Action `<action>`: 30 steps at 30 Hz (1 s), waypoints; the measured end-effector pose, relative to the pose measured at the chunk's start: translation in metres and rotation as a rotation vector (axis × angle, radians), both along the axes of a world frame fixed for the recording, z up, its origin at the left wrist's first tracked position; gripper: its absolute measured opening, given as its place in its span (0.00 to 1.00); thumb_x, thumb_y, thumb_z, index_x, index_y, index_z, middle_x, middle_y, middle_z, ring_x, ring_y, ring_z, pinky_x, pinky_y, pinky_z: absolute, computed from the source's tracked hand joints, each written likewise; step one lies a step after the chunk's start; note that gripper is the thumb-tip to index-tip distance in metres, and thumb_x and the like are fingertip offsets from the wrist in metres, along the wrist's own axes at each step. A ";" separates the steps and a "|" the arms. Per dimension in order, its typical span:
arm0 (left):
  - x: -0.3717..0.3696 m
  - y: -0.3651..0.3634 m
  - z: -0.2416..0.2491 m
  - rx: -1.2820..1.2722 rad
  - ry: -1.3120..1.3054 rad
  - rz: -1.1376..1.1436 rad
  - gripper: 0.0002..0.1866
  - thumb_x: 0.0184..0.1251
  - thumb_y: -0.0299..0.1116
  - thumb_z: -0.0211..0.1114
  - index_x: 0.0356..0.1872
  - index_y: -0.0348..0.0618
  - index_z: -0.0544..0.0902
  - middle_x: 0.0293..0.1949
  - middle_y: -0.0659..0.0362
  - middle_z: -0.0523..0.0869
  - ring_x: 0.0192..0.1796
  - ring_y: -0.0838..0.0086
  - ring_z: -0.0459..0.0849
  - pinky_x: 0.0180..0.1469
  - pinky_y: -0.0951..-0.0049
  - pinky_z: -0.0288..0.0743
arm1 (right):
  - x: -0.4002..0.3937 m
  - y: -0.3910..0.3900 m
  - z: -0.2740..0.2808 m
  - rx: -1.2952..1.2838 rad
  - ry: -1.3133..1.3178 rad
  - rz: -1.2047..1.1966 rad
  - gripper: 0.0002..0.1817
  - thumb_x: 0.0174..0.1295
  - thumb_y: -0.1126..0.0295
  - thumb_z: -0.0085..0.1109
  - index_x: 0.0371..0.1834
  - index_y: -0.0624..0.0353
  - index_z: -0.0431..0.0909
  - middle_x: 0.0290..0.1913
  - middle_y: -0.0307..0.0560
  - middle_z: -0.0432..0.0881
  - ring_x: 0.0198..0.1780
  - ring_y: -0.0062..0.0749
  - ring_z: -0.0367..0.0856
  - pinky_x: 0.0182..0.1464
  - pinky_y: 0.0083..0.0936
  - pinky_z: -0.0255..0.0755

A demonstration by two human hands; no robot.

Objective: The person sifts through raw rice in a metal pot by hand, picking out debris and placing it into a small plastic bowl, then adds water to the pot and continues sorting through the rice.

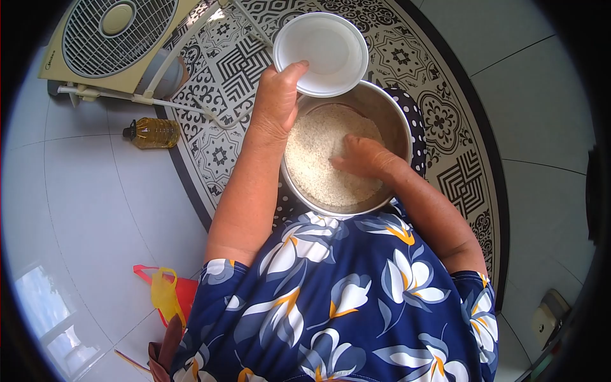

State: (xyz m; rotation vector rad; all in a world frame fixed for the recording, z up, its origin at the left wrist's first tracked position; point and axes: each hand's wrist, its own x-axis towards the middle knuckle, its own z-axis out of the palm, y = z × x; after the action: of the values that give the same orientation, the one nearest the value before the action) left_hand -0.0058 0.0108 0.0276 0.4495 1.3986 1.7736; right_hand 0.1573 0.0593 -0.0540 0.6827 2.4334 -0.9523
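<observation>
My left hand [280, 95] grips the near-left rim of a white bowl [328, 54], thumb over the edge. Nothing but its pale inner surface shows in the bowl, which is held above the far rim of a metal pot [400, 121]. White grain that looks like rice [318, 159] fills much of the pot. Inside the pot, my right hand [363, 156] points down with its fingertips in the grain; the fingers are partly hidden, and whether they hold any grain cannot be made out.
A cream fan [118, 48] stands at the upper left on a patterned mat [219, 156]. Beside the mat lies a bottle of yellow liquid [158, 133]. Red and yellow plastic bags [167, 293] are on the tiled floor, lower left. Another object [550, 318] sits at the lower right.
</observation>
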 end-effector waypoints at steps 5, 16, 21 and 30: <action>0.000 -0.002 0.000 0.012 -0.005 0.007 0.20 0.59 0.27 0.54 0.52 0.25 0.70 0.47 0.46 0.77 0.51 0.64 0.78 0.57 0.68 0.70 | -0.015 -0.018 0.015 -0.183 0.120 -0.026 0.26 0.56 0.56 0.52 0.49 0.70 0.71 0.42 0.69 0.78 0.48 0.55 0.78 0.54 0.38 0.69; -0.001 -0.007 0.000 0.048 -0.010 0.034 0.20 0.59 0.27 0.54 0.52 0.25 0.71 0.47 0.46 0.78 0.51 0.64 0.78 0.56 0.68 0.72 | -0.037 0.001 0.020 -0.161 0.504 -0.171 0.18 0.59 0.66 0.50 0.53 0.58 0.73 0.47 0.58 0.78 0.50 0.48 0.77 0.55 0.36 0.68; 0.000 -0.006 0.000 0.045 0.000 0.018 0.20 0.59 0.27 0.54 0.52 0.26 0.71 0.47 0.46 0.78 0.51 0.64 0.78 0.57 0.68 0.71 | -0.018 0.027 -0.009 -0.141 0.359 -0.286 0.19 0.62 0.62 0.47 0.55 0.55 0.72 0.49 0.60 0.77 0.49 0.49 0.78 0.56 0.36 0.68; 0.000 -0.002 0.000 0.029 0.000 0.004 0.20 0.59 0.28 0.54 0.51 0.26 0.71 0.46 0.46 0.78 0.51 0.64 0.78 0.57 0.67 0.71 | -0.007 0.004 0.005 -0.013 -0.044 0.008 0.31 0.60 0.49 0.47 0.53 0.69 0.68 0.46 0.68 0.77 0.50 0.55 0.77 0.54 0.40 0.68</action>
State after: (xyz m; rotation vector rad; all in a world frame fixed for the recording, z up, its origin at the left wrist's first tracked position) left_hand -0.0057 0.0083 0.0271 0.4631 1.3761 1.7991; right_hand 0.1505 0.0630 -0.0487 0.6823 2.3877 -0.9398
